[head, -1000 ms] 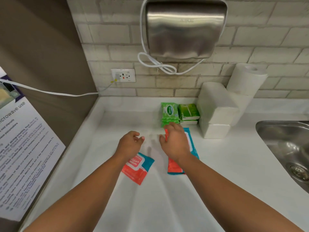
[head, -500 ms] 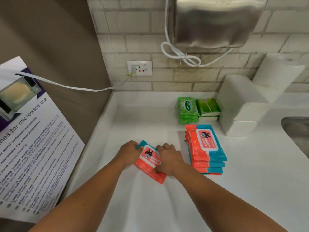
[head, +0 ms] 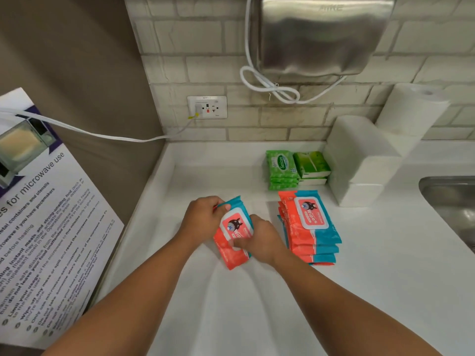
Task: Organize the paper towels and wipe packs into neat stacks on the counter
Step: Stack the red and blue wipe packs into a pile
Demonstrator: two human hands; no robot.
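A red and blue wipe pack (head: 232,237) lies tilted on the white counter (head: 257,317), held by both hands. My left hand (head: 203,217) grips its far blue end and my right hand (head: 259,240) pinches its right side. To the right stands a stack of several matching red and blue wipe packs (head: 309,227). Behind it sit a stack of green wipe packs (head: 281,169) and green tissue packs (head: 312,167). White folded paper towels (head: 359,160) are piled at the back right, with a paper towel roll (head: 411,109) behind them.
A steel sink (head: 452,204) opens at the right edge. A hand dryer (head: 321,34) hangs on the brick wall with a looped cord (head: 270,86). A wall socket (head: 207,107) and white cable (head: 102,134) are at the back left. A microwave notice (head: 46,227) covers the left wall.
My right hand left the big stack and joined my left hand on the single pack. Both hands have turned that pack more upright, and the camera has moved closer.
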